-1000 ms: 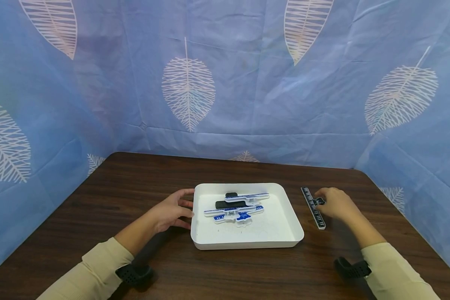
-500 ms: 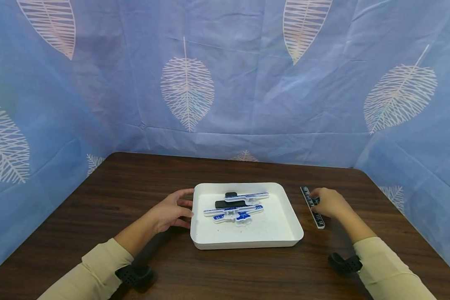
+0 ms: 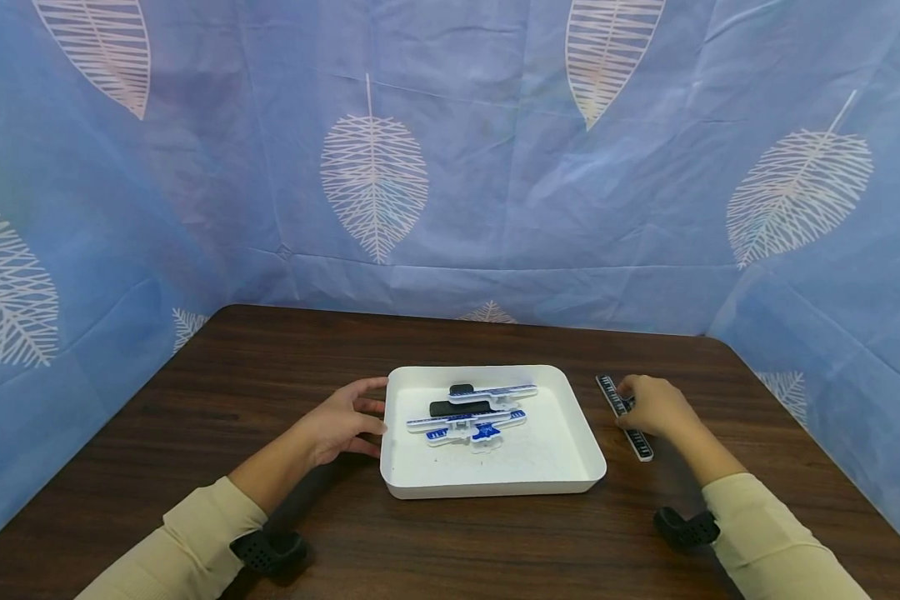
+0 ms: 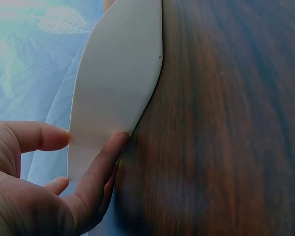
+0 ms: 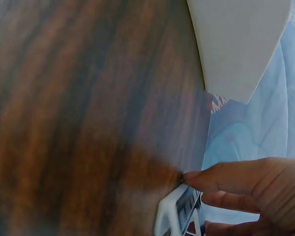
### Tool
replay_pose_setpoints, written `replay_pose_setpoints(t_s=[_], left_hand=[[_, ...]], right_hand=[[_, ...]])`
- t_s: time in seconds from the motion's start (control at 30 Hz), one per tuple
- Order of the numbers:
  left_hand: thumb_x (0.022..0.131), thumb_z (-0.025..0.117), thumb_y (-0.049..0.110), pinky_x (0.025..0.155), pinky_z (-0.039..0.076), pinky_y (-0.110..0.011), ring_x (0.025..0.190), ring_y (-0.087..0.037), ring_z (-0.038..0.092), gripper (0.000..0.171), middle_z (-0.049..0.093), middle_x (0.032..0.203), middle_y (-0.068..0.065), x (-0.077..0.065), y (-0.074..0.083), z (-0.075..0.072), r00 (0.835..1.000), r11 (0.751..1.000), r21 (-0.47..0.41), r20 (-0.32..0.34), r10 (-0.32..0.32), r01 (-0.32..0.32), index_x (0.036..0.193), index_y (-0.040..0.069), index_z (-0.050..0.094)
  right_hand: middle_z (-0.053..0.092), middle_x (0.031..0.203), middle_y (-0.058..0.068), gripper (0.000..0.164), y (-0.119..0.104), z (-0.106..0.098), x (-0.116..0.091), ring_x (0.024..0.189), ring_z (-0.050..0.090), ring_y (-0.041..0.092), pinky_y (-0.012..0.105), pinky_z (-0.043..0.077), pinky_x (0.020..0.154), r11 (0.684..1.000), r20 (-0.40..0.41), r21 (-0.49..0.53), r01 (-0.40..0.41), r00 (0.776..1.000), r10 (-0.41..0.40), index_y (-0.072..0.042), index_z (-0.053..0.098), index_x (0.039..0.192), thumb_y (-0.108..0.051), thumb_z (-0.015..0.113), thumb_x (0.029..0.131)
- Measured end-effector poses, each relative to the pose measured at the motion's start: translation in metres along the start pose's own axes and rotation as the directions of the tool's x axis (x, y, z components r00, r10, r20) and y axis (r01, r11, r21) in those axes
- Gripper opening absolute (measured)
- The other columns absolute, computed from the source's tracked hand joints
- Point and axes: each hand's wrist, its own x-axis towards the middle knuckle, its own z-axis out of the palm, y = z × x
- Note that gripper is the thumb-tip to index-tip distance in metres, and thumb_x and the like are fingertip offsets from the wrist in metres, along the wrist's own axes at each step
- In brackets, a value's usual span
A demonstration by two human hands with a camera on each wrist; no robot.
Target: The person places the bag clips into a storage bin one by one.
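On the table to the right of the tray lies a long black-and-white clip (image 3: 637, 444) with a piano-key print. My right hand (image 3: 658, 406) pinches it near its middle, thumb on the side toward the tray. In the right wrist view, the thumb tip meets the edge of the clip (image 5: 181, 209). My left hand (image 3: 342, 423) touches the left wall of the white tray (image 3: 495, 489) with spread fingers, and the left wrist view has its fingertips against the tray wall (image 4: 115, 69). Inside the tray are several blue-and-white piano-key clips (image 3: 457, 421), one bearing a blue star.
Black pieces (image 3: 450, 408) lie among the clips in the tray. The dark wooden table (image 3: 307, 350) is backed by a blue leaf-patterned cloth (image 3: 480, 208), which also hangs along both sides. Black bands (image 3: 687, 527) are on both wrists.
My right hand has shifted slightly left, and its thumb has come over to the clip's tray side. The clip has turned a little. My left hand and the tray stay in place.
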Motion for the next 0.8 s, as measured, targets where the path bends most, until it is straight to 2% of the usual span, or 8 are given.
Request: replay_pose_setpoints(t_s=[0.13, 0.53, 0.63, 0.8], left_hand=[[0.081, 0.061, -0.015, 0.073, 0.057, -0.049, 0.098, -0.036, 0.062, 0.08, 0.039, 0.135, -0.029, 0.0001, 0.0, 0.0007, 1.0, 1.0, 0.005, -0.008, -0.004, 0.004, 0.151, 0.009, 0.03], [0.081, 0.061, -0.015, 0.073, 0.057, -0.049, 0.1, -0.036, 0.062, 0.08, 0.039, 0.136, -0.029, -0.0005, 0.0006, -0.0001, 1.0, 1.0, -0.003, -0.002, -0.003, 0.003, 0.151, 0.009, 0.029], [0.081, 0.061, -0.015, 0.073, 0.057, -0.049, 0.1, -0.036, 0.062, 0.081, 0.039, 0.136, -0.028, -0.0001, 0.0, -0.0003, 1.0, 1.0, -0.004, -0.003, -0.003, 0.003, 0.151, 0.009, 0.029], [0.081, 0.061, -0.015, 0.073, 0.057, -0.048, 0.099, -0.035, 0.062, 0.08, 0.04, 0.134, -0.027, 0.002, -0.0011, 0.0002, 1.0, 1.0, -0.008, -0.014, -0.012, 0.012, 0.151, 0.011, 0.031]], right_hand=[[0.063, 0.103, 0.028, 0.053, -0.0009, 0.0003, 0.0008, 0.08, 0.061, 0.034, 0.049, 0.051, 0.067, 1.0, 0.005, 0.001, 0.002, 1.0, -0.002, 0.01, 0.06, 0.114, -0.013, 0.081, 0.072], [0.063, 0.108, 0.028, 0.054, -0.0019, -0.0006, -0.002, 0.085, 0.062, 0.038, 0.052, 0.052, 0.069, 1.0, 0.011, -0.022, 0.004, 1.0, -0.004, 0.009, 0.061, 0.112, -0.017, 0.082, 0.07], [0.064, 0.105, 0.027, 0.053, -0.0028, -0.002, -0.0038, 0.084, 0.061, 0.037, 0.052, 0.051, 0.069, 1.0, 0.009, -0.024, 0.01, 1.0, -0.01, 0.008, 0.062, 0.111, -0.017, 0.082, 0.07], [0.065, 0.093, 0.02, 0.051, -0.0035, -0.0046, -0.0065, 0.074, 0.058, 0.029, 0.047, 0.05, 0.063, 1.0, 0.008, -0.019, 0.02, 1.0, -0.02, 0.007, 0.063, 0.11, -0.016, 0.082, 0.07]])
